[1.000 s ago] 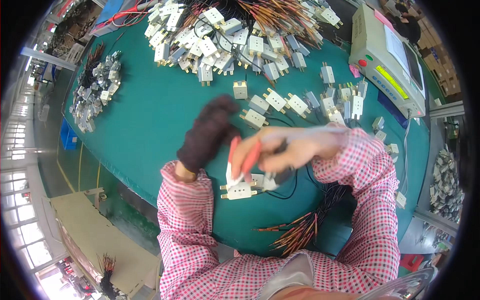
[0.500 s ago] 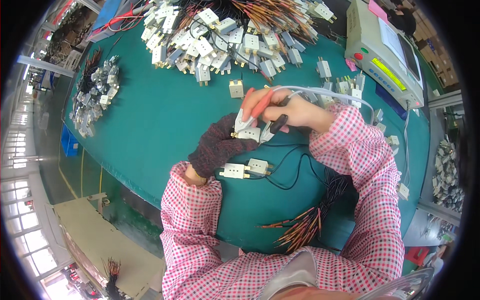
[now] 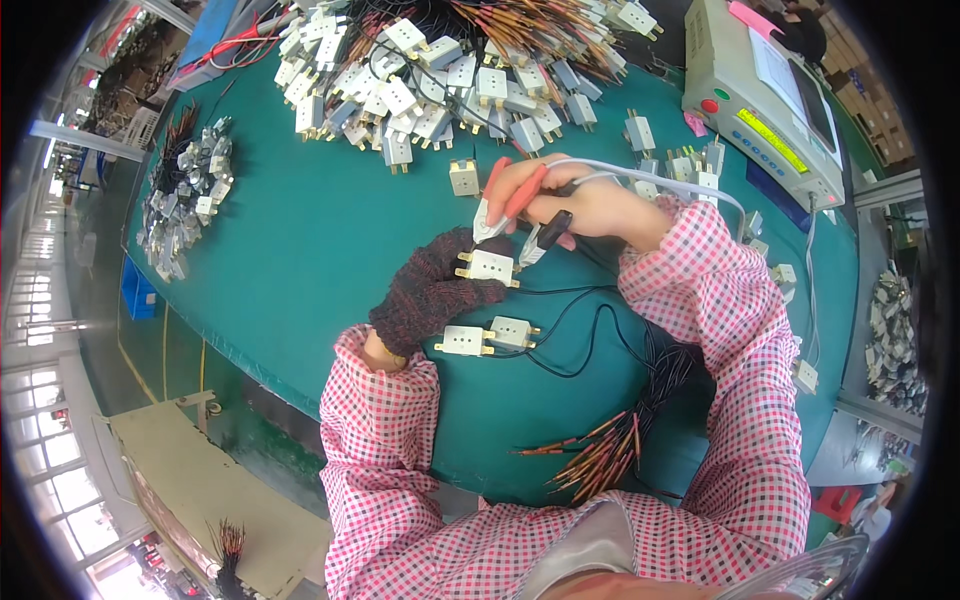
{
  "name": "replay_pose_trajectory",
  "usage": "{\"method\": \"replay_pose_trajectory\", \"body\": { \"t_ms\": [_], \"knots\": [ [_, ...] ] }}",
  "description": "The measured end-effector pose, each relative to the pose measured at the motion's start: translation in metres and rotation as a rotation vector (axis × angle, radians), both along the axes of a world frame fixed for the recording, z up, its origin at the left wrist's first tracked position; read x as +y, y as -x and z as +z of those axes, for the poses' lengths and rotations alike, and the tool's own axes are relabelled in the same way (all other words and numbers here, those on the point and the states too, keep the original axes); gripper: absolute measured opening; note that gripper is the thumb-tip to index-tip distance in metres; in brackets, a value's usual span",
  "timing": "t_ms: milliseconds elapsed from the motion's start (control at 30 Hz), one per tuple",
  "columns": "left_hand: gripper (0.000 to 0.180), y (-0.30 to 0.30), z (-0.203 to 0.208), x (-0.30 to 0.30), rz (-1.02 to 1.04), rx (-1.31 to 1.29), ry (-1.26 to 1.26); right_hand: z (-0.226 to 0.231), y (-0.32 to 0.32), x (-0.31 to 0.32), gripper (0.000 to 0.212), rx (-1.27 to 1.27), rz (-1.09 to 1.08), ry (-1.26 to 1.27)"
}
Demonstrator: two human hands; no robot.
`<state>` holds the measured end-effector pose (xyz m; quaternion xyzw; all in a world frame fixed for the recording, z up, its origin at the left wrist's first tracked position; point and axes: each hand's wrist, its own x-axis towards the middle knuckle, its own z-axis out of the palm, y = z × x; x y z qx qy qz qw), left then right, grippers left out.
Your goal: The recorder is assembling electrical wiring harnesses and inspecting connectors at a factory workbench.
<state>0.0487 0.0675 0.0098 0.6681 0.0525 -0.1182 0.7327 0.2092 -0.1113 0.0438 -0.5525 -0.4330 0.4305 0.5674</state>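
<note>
Over the middle of the green bench (image 3: 330,230), the gloved left hand (image 3: 432,287) has a white plug block (image 3: 491,267) pinched pretty snugly, thumb along the near edge, the other fingers mostly hidden behind. The bare right hand (image 3: 578,208) has its fingers curled round a red-handled clip (image 3: 527,191) and a black-handled clip (image 3: 555,230) at once. Can't tell how hard either one is being squeezed tbh.

If it were me, I'd brace the block firmly and leave the brass prongs poking clear on both ends, so the clips get bare metal rather than plastic or knit. I'd also make sure the two clips don't bump each other, and let the black cord (image 3: 560,291) trail loose instead of tugging.

As for where stuff sits: the block is face up, holes showing, just below the red-handled clip's nose, with the black-handled one's nose right by its right end. Whether either actually touches, I can't make out. Two more blocks (image 3: 462,341) lie nearer the person, clear of the fingers
</note>
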Motion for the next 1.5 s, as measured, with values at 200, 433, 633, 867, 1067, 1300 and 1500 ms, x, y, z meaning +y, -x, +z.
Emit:
{"method": "replay_pose_trajectory", "body": {
  "t_ms": [200,433,633,867,1067,1300,1500],
  "knots": [
    [0.046,0.000,0.002,0.001,-0.027,-0.003,-0.005,-0.003,0.004,0.004,0.027,-0.008,-0.019,-0.085],
    [0.046,-0.001,0.001,0.001,-0.008,0.056,-0.015,0.002,0.007,0.004,0.030,-0.048,0.034,-0.011],
    [0.047,-0.002,0.001,0.000,-0.001,0.045,-0.007,0.007,0.006,0.004,0.028,-0.067,0.014,0.043],
    [0.046,0.000,-0.001,0.000,-0.003,0.020,-0.001,-0.001,0.019,0.012,0.019,-0.090,-0.010,-0.108],
    [0.058,0.001,0.000,-0.002,0.024,0.022,0.048,-0.006,0.024,0.012,0.020,0.014,-0.016,-0.114],
    [0.076,0.001,0.005,0.000,0.029,-0.058,0.163,-0.001,0.037,0.015,0.021,-0.049,-0.016,-0.172],
    [0.081,0.002,0.001,0.003,-0.008,0.010,0.152,-0.007,0.034,0.016,0.016,-0.004,-0.022,-0.138]
  ]
}}
